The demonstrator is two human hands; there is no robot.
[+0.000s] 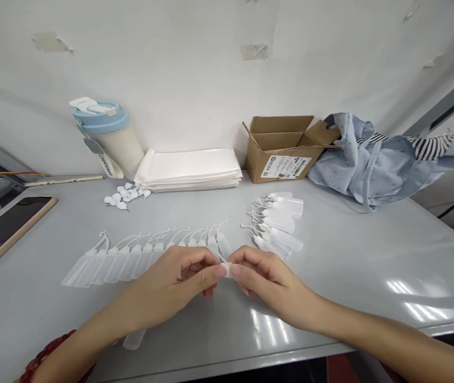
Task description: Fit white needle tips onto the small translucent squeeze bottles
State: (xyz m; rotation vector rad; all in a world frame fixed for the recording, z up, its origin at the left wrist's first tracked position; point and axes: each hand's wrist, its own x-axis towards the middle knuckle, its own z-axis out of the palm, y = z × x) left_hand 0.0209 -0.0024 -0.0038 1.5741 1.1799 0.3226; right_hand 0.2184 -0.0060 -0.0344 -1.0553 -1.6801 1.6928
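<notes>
White plastic piece [225, 270] pinched btwn thumbs & fingers of L hand [179, 274] & R hand [269, 276], over tabletop [350, 255], approx. mid. Bottle row [111, 265] lies left, partly hidden by L hand; 2nd bottle bunch [280, 226] back-right, w/ cardboard box [257, 159] behind.

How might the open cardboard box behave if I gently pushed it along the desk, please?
The cardboard box would probably slide fairly easily, since the desk looks smooth and glossy. Its thin raised flaps would likely bend if pressed. It seems unlikely to tip, being wider than it is tall, though I cannot see its bottom to judge any contents.
</notes>
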